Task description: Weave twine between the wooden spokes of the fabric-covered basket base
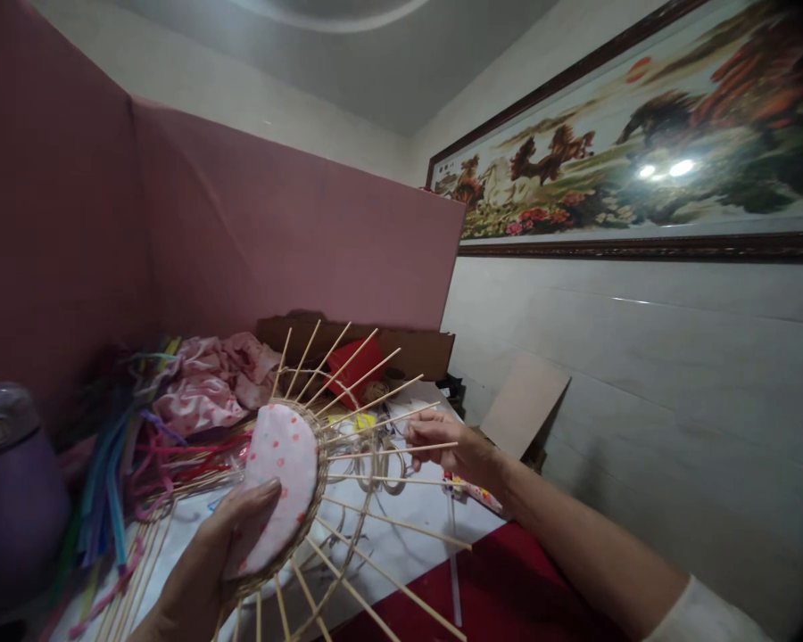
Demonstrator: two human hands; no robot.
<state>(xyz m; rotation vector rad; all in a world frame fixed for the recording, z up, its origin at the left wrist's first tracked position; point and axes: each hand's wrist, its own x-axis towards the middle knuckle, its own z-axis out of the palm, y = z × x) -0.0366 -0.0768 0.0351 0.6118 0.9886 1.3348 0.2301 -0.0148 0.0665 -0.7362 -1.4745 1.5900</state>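
Note:
My left hand (pixel 224 553) grips a round basket base (pixel 281 473) covered in pink dotted fabric, thumb pressed on its face. A woven cane rim rings it and several thin wooden spokes (pixel 368 401) fan out from it. My right hand (pixel 445 446) is closed in a pinch on a spoke tip at the right of the base.
Coloured strips (pixel 117 455) and loose canes lie on the white table at the left. Pink cloth (pixel 207 388), a cardboard box (pixel 415 343) and a red item sit behind. A purple pot (pixel 6 499) stands far left. Pink partition behind, tiled wall and framed picture (pixel 642 143) right.

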